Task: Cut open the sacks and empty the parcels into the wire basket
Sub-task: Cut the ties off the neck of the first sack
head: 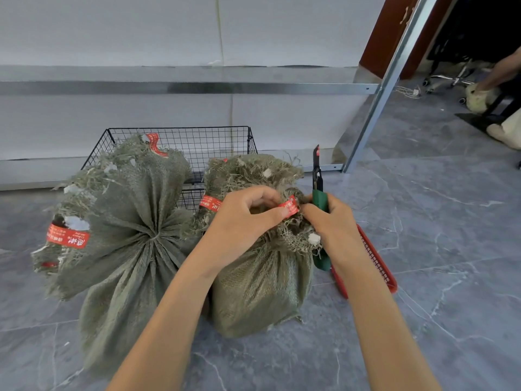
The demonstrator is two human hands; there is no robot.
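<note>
Two tied green woven sacks stand on the grey floor: a larger sack (124, 244) on the left and a smaller sack (262, 286) in the middle, both with red tape on their frayed tops. My left hand (242, 218) pinches a red tape strip (289, 206) at the smaller sack's gathered neck. My right hand (332, 221) grips a green-handled cutter (318, 190) with its black blade pointing up, right beside that neck. The black wire basket (197, 139) stands behind the sacks against the wall.
A flat red plastic tray (377, 266) lies on the floor under my right forearm. A metal shelf rail and post (377, 97) run along the white wall. At the far right another person's arm (501, 71) reaches down near chair legs.
</note>
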